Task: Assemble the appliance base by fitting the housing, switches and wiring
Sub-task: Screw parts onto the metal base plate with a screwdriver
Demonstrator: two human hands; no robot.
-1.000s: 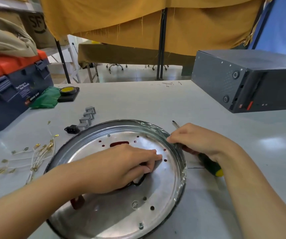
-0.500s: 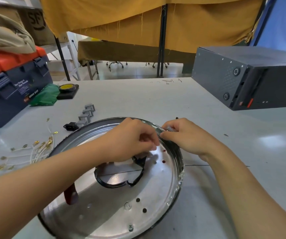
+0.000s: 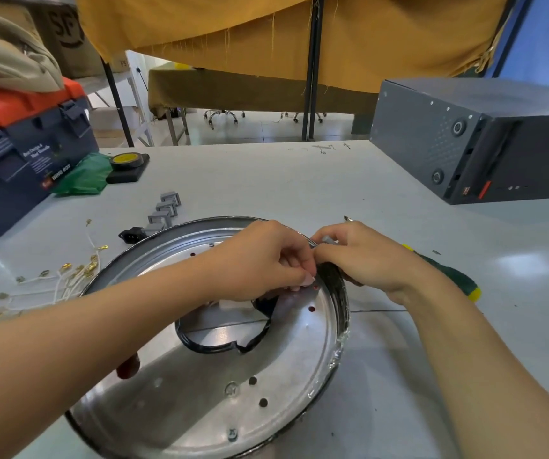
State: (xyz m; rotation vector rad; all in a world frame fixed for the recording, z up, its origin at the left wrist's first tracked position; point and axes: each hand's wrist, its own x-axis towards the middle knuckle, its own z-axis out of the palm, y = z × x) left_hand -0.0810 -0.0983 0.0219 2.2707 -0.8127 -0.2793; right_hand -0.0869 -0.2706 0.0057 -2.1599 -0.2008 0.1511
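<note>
A big round metal housing (image 3: 200,385) lies on the grey table (image 3: 283,180). Both hands meet at its rim, at about 2 o'clock. The left hand (image 3: 259,260) reaches over the pan with fingers curled at the rim. The right hand (image 3: 362,256) pinches a small grey switch (image 3: 327,240) against the rim. A green and yellow screwdriver (image 3: 448,276) lies under the right wrist. More grey switches (image 3: 163,213) and white wires (image 3: 61,279) lie at 10 o'clock from the pan
</note>
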